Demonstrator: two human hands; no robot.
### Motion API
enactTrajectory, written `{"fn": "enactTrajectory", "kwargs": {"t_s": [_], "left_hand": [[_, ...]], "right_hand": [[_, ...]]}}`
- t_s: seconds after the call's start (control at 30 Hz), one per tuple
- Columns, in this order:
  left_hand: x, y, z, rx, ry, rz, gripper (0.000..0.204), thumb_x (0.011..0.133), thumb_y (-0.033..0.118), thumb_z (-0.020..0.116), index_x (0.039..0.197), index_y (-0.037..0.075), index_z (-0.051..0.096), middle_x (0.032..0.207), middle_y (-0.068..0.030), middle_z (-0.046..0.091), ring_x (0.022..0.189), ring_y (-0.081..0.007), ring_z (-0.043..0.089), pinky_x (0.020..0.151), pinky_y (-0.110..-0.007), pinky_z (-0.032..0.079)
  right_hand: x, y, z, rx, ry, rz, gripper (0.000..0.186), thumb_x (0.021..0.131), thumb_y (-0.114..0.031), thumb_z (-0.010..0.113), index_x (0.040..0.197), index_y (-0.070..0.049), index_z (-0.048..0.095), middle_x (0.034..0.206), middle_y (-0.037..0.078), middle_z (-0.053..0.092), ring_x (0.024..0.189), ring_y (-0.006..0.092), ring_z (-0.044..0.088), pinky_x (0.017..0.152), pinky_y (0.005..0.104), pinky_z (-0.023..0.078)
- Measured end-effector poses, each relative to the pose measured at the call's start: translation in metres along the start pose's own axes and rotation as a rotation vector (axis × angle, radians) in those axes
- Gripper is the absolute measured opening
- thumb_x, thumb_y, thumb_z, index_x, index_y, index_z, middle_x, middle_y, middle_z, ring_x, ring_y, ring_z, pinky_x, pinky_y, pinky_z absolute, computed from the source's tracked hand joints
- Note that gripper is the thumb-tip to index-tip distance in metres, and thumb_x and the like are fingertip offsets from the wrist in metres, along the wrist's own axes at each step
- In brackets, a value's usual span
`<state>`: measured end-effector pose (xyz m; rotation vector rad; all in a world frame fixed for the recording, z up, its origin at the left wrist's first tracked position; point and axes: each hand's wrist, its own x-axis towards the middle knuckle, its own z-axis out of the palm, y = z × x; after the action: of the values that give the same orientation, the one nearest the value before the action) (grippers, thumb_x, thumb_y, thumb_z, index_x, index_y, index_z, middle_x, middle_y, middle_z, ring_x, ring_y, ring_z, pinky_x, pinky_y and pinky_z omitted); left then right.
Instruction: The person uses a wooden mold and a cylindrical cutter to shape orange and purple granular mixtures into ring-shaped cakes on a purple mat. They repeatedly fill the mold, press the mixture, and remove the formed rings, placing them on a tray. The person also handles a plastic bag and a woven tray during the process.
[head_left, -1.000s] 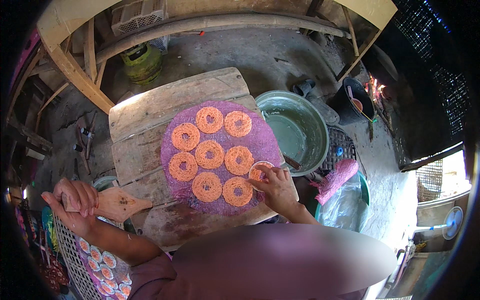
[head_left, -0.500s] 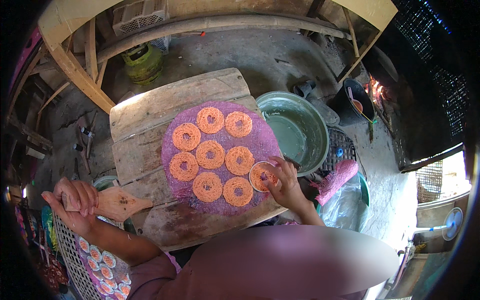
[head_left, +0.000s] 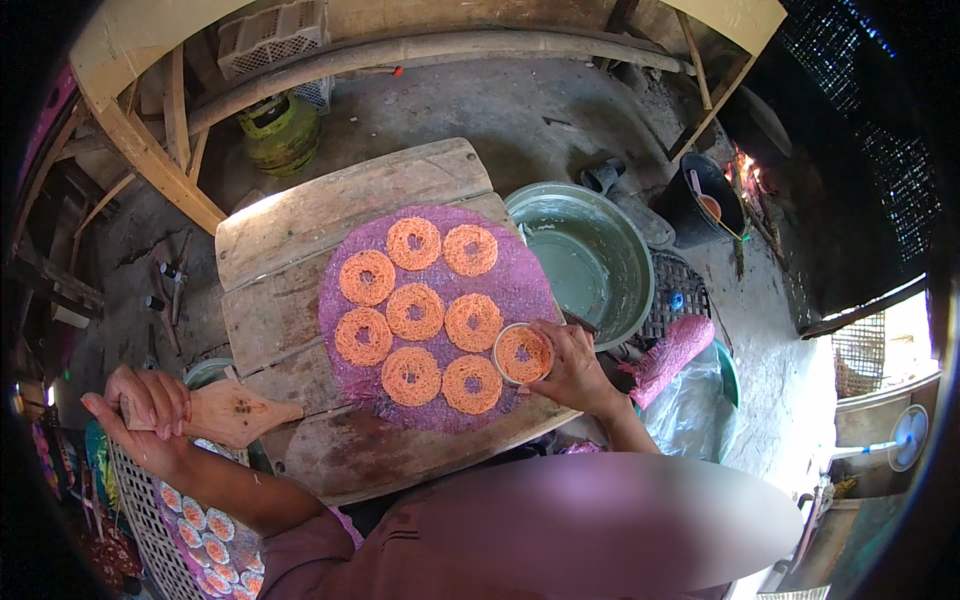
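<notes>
Closed around its handle, my left hand point(head_left: 152, 403) holds a flat wooden paddle point(head_left: 238, 411) whose blade reaches over the table's left edge. My right hand point(head_left: 580, 372) grips a thin pale ring mould point(head_left: 496, 357) at its right side. Inside the mould lies an orange noodle-like ring point(head_left: 525, 352) with a small hole in its middle. Several similar orange rings point(head_left: 414, 312) are spread over a round purple woven mat point(head_left: 515, 280). The mat rests on a plank table point(head_left: 340, 190), and the mould sits near the mat's lower right edge.
A large green basin point(head_left: 585, 265) stands right of the table, near a pink cloth bundle point(head_left: 672, 360). Beyond are a black bucket point(head_left: 705, 225) and a fire point(head_left: 745, 170). At lower left, a woven tray point(head_left: 150, 515) bears orange-and-white rounds point(head_left: 215, 547). A green gas cylinder point(head_left: 280, 135) stands behind.
My right fingers have drawn back from over the mould and now grip its right rim. The orange ring inside shows more fully. My left hand keeps the paddle in nearly the same place.
</notes>
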<state>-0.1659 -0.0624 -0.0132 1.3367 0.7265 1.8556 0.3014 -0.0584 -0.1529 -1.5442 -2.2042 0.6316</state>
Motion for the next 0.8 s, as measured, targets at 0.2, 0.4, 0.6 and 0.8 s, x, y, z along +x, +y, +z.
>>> {"fn": "enactTrajectory", "kwargs": {"t_s": [0.2, 0.4, 0.6, 0.8], "left_hand": [[-0.001, 0.001, -0.002, -0.017, -0.010, -0.004, 0.058, 0.104, 0.049, 0.023, 0.061, 0.014, 0.040, 0.042, 0.0005, 0.036, 0.030, -0.0084, 0.026, 0.030, -0.022, 0.026], [0.001, 0.002, -0.004, -0.053, -0.059, -0.008, 0.058, 0.104, 0.049, 0.023, 0.061, 0.014, 0.040, 0.042, 0.0005, 0.036, 0.030, -0.0086, 0.026, 0.030, -0.022, 0.026], [-0.001, 0.002, -0.003, -0.006, -0.038, -0.010, 0.058, 0.104, 0.049, 0.023, 0.061, 0.013, 0.040, 0.042, 0.0003, 0.035, 0.030, -0.0087, 0.026, 0.030, -0.022, 0.026], [0.001, -0.001, 0.001, -0.007, -0.058, -0.013, 0.058, 0.104, 0.049, 0.022, 0.061, 0.014, 0.039, 0.043, -0.0004, 0.036, 0.031, -0.0091, 0.026, 0.030, -0.023, 0.026]], "right_hand": [[0.002, 0.000, 0.004, 0.002, 0.042, 0.026, 0.097, 0.061, -0.031, 0.089, 0.142, -0.015, 0.039, 0.134, 0.010, 0.052, 0.110, 0.0300, 0.048, 0.098, 0.0433, 0.033], [-0.006, -0.005, -0.002, 0.087, 0.057, -0.014, 0.099, 0.057, -0.020, 0.090, 0.141, -0.013, 0.040, 0.133, 0.010, 0.050, 0.109, 0.0296, 0.048, 0.097, 0.0420, 0.036], [-0.020, -0.004, -0.005, 0.140, 0.125, -0.024, 0.097, 0.059, -0.018, 0.090, 0.142, -0.012, 0.039, 0.135, 0.010, 0.049, 0.108, 0.0289, 0.049, 0.096, 0.0409, 0.037], [0.004, 0.009, -0.004, 0.435, 0.189, -0.032, 0.093, 0.065, -0.017, 0.089, 0.142, -0.009, 0.037, 0.136, 0.010, 0.048, 0.106, 0.0236, 0.051, 0.090, 0.0369, 0.047]]}}
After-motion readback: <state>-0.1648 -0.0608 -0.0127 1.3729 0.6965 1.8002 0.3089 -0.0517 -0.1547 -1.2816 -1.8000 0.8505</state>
